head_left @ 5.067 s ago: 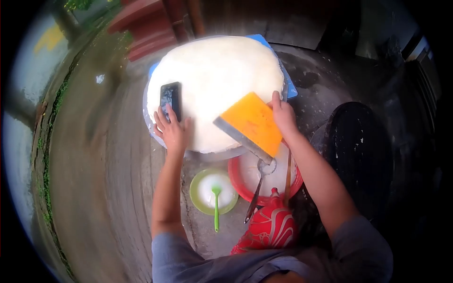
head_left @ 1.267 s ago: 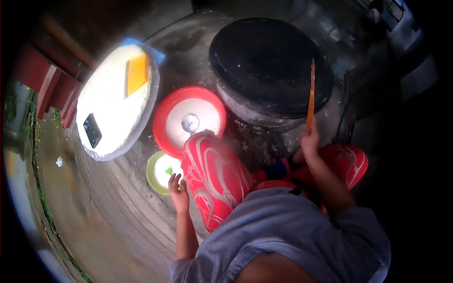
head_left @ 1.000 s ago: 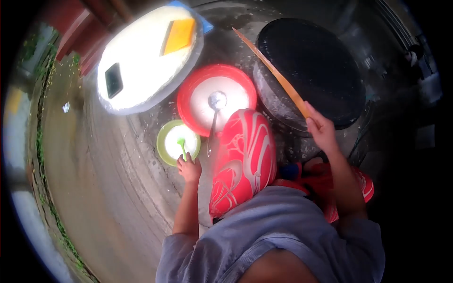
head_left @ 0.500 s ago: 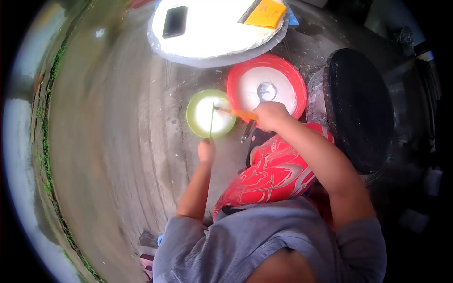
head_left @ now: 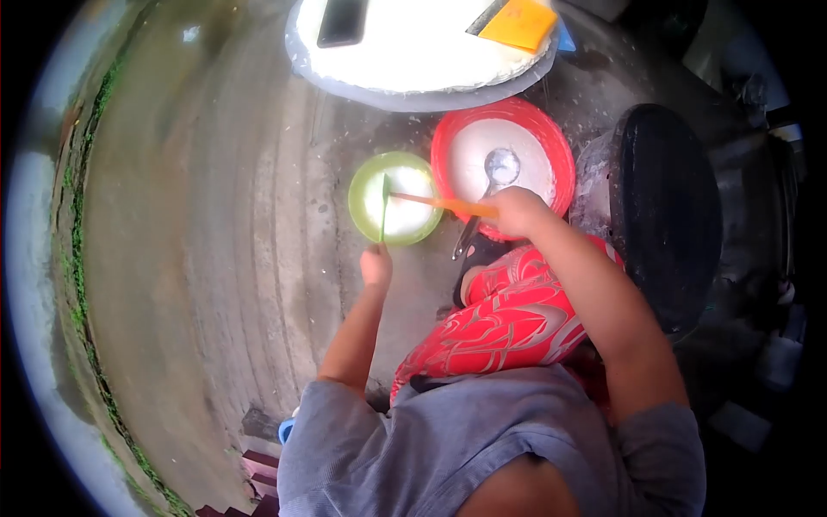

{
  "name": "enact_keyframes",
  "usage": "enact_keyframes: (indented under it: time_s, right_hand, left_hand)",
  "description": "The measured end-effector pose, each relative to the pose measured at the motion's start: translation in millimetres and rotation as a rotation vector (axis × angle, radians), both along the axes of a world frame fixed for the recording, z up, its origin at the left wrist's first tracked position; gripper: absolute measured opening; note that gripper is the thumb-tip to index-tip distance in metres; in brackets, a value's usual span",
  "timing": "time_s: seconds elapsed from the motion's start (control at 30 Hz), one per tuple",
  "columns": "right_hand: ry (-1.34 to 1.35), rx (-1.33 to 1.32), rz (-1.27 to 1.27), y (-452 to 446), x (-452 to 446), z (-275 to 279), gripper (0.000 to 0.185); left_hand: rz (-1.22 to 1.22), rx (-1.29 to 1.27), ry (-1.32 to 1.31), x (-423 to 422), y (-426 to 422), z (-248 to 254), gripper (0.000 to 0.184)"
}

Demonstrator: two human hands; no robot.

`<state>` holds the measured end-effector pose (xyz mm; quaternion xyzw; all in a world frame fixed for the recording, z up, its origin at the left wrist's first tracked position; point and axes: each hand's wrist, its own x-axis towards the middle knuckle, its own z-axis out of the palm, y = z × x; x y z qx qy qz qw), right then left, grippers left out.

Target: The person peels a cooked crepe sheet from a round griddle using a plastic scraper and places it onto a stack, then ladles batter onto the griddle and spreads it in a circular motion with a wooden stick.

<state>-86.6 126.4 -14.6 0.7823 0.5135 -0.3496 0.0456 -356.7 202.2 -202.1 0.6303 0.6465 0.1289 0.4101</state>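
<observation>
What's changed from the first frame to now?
The right hand let go of the orange scraper, now lying on the white round slab, and holds a wooden stick over the green bowl. The left hand left the phone and holds the green spoon. Unchanged: phone on the slab, ladle in the red basin.

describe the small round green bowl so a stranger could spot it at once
Find the big rounded white surface at the picture's top; just below it is a wide round red basin. Left of that basin in the picture sits the small round green bowl with white contents. Its green rim and smaller size set it apart.
</observation>
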Motion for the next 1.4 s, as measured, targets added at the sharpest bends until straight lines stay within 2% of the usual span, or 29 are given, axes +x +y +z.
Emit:
enact_keyframes:
  time_s: [0.07, 0.13, 0.2, 0.3, 0.37, 0.43, 0.47, 0.5, 0.53, 0.6, 0.67, 0.73, 0.8, 0.87, 0.9, 0.93, 0.97, 1.0, 1.07, 1.13, 1.2, 1.27, 1.33, 1.37, 1.4]
  right_hand:
    - [-0.079, 0.029, 0.042, 1, -15, 2, 0.026]
    - [-0.278, 0.139, 0.083, 3, -30, 8, 0.025]
    - [-0.292, 0.156, 0.119, -1, -28, -10, 0.025]
    - [-0.271, 0.146, 0.13, -1, -17, -10, 0.024]
    - [-0.285, 0.135, 0.11, -4, -10, -19, 0.024]
    - [-0.293, 0.128, 0.087, 0, -8, -14, 0.025]
    - [-0.071, -0.019, -0.074, 5, -10, -5, 0.026]
    - [0.156, -0.167, -0.234, 8, -11, 0, 0.028]
    - [0.163, -0.167, -0.237, 10, -12, -5, 0.028]
    - [0.303, -0.195, -0.392, 12, -14, -16, 0.031]
    - [0.264, -0.201, -0.372, 12, -15, -13, 0.031]
    - [0.215, -0.206, -0.357, 10, -11, -11, 0.032]
    - [0.03, -0.126, -0.112, 5, 5, -12, 0.029]
    - [0.003, -0.067, -0.109, -11, 14, 24, 0.03]
    - [-0.015, 0.01, -0.074, -19, 18, 44, 0.03]
    - [-0.031, 0.087, -0.039, -26, 20, 63, 0.031]
    - [-0.031, 0.088, -0.053, -32, 21, 83, 0.031]
    - [-0.126, 0.022, -0.079, -39, 23, 103, 0.032]
    - [-0.221, -0.046, -0.128, -59, 28, 119, 0.032]
    - [-0.211, 0.203, -0.127, -95, 42, 128, 0.033]
    - [-0.167, 0.247, -0.239, -129, 45, 158, 0.033]
    - [-0.091, 0.378, -0.332, -167, 48, 188, 0.036]
    - [-0.001, 0.407, -0.491, -214, 55, 201, 0.039]
    - [-0.004, 0.408, -0.513, -233, 54, 206, 0.039]
    - [0.061, 0.367, -0.687, -252, 52, 211, 0.04]
  left_hand:
    - [-0.141, 0.144, -0.049, -6, -26, 21, 0.032]
    - [-0.203, 0.047, -0.062, -7, -49, 28, 0.031]
    - [-0.177, -0.015, -0.054, -7, -46, 11, 0.03]
    - [0.002, 0.03, 0.0, 1, -13, -21, 0.031]
    - [0.038, 0.097, -0.092, -2, -7, -36, 0.03]
    - [0.043, 0.024, -0.109, -5, -16, -29, 0.03]
    - [0.043, -0.05, -0.117, -7, -31, -22, 0.03]
    - [-0.007, -0.021, -0.143, -5, -47, 0, 0.032]
    - [-0.104, -0.012, -0.161, -4, -61, 7, 0.034]
    - [-0.137, 0.059, -0.262, -1, -81, -12, 0.028]
    - [-0.067, -0.01, -0.247, 9, -69, -26, 0.03]
    - [0.052, 0.031, -0.03, 14, -46, -40, 0.033]
    - [0.023, 0.037, 0.008, 12, -31, -39, 0.036]
    - [-0.051, -0.116, 0.003, 6, -25, -39, 0.036]
    - [-0.061, -0.114, 0.003, 8, -27, -26, 0.036]
    - [-0.185, -0.065, 0.105, 11, -30, -3, 0.037]
    - [-0.31, -0.012, 0.205, 16, -32, 10, 0.038]
    - [-0.326, -0.006, 0.205, 24, -34, 11, 0.038]
    - [-0.39, 0.162, 0.045, 48, -45, 10, 0.039]
    - [-0.452, 0.327, -0.126, 74, -54, 10, 0.039]
    - [-0.498, 0.407, -0.218, 95, -51, 20, 0.039]
    - [-0.203, -1.031, -0.556, 130, -35, 46, 0.034]
    - [-0.212, -1.362, -0.822, 154, -19, 50, 0.035]
    - [-0.109, -1.445, -0.874, 168, -16, 53, 0.036]
    - [0.0, -1.525, -0.924, 181, -15, 57, 0.037]
